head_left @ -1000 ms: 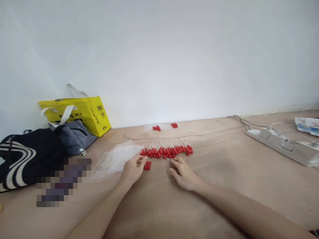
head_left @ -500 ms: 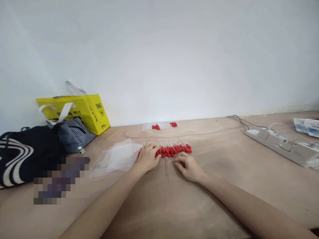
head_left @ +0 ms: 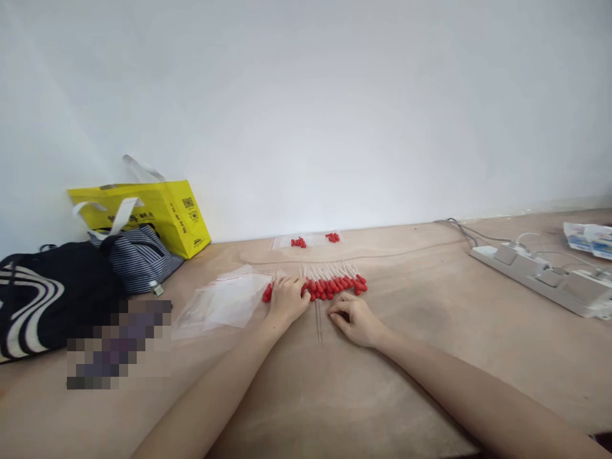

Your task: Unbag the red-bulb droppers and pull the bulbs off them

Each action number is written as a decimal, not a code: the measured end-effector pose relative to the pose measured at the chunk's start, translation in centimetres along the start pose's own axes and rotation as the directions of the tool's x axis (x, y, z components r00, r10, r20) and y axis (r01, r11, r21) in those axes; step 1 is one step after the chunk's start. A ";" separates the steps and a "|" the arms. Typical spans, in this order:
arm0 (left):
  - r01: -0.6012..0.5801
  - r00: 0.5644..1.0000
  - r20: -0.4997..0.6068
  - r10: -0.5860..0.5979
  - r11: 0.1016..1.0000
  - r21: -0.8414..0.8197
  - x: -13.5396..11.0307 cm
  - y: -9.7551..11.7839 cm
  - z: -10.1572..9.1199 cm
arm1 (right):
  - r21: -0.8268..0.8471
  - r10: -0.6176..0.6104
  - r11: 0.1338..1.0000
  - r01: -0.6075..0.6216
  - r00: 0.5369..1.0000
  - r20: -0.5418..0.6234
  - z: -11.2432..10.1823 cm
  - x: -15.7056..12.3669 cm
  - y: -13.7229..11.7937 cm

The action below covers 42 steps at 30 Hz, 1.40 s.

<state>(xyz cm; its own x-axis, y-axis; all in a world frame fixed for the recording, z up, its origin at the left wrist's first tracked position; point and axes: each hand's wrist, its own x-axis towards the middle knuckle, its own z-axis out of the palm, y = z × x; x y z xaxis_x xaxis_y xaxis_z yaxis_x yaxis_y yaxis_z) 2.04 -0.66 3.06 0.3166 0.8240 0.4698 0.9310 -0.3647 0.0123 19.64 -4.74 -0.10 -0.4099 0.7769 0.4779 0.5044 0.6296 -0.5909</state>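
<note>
A row of droppers with red bulbs [head_left: 340,283] lies on the table, their thin pale stems pointing to the wall. My left hand [head_left: 288,299] reaches over the left part of this row. Its fingers curl down onto the droppers, and a red bulb shows between thumb and forefinger; the fingertips are partly hidden. My right hand [head_left: 356,319] rests just in front of the row, fingers curled and thumb pressed to forefinger. Whatever it may pinch is too small to make out. Between the hands lie thin clear tubes [head_left: 320,324] without bulbs.
Clear zip bags [head_left: 234,298] are stacked left of the row. Near the wall, another bag [head_left: 313,241] has red bulbs [head_left: 299,243] on it. A yellow bag [head_left: 186,217], a striped pouch [head_left: 143,258] and a black bag [head_left: 57,299] stand left. A power strip [head_left: 535,277] lies right.
My left hand has shifted slightly right along the row, uncovering red bulbs at the left end. My right hand has moved slightly left, closer to the clear tubes.
</note>
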 end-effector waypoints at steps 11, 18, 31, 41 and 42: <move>0.125 0.983 -0.122 -0.136 0.988 -0.095 0.7 0.0 0.0 | -0.092 0.050 0.995 -0.044 0.997 0.063 0.1 -0.2 -1.4; 0.007 0.958 -0.265 -0.108 0.935 -0.355 -2.5 -1.7 -0.9 | -0.118 0.019 0.993 -0.012 0.998 0.061 0.1 0.0 -0.8; -0.283 0.954 -0.241 0.180 0.811 -0.513 -6.3 -1.4 -1.9 | -0.460 -0.321 0.863 0.209 0.929 -0.181 -0.2 0.2 -1.0; -0.359 0.927 -0.222 0.302 0.885 -0.296 -5.5 -0.7 -0.9 | -0.496 -0.329 0.825 0.272 0.944 -0.030 0.6 0.5 -1.4; -0.366 0.924 -0.223 0.312 0.890 -0.273 -5.4 -0.6 -0.7 | -0.491 -0.322 0.828 0.273 0.947 -0.017 0.6 0.5 -1.4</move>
<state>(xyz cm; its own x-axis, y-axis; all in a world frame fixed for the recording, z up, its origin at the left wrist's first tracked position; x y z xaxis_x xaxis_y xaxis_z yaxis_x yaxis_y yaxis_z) -0.34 -5.20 1.17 0.5426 0.5507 0.6343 0.6627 -0.7447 0.0797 18.30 -5.29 0.62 -0.5375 0.5326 0.6538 0.6786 0.7335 -0.0397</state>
